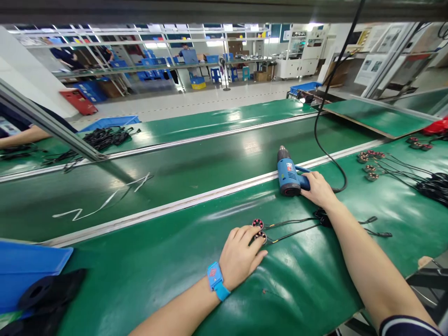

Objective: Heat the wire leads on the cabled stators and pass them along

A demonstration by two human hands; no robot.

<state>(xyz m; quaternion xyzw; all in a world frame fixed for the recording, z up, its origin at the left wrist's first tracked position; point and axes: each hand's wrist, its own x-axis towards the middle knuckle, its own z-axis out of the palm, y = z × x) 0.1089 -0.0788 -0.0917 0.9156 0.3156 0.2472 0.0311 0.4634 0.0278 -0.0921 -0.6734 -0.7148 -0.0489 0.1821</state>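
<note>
My right hand (317, 188) is wrapped round the handle of a blue heat gun (288, 175) that lies on the green bench mat (157, 270), nozzle pointing away. A black cord (320, 140) runs up from the gun. My left hand (241, 254), with a blue wristband, rests on the mat, its fingertips touching one of two small round stator parts (259, 230) with black wires (297, 226) trailing right under my right forearm.
A green conveyor belt (196, 163) runs behind the bench. More round wired parts (371, 165) and black cable bundles (434, 186) lie at right. A blue tray (24, 268) and black foam rings (49, 289) sit at left. A co-worker's arm (21, 137) is at far left.
</note>
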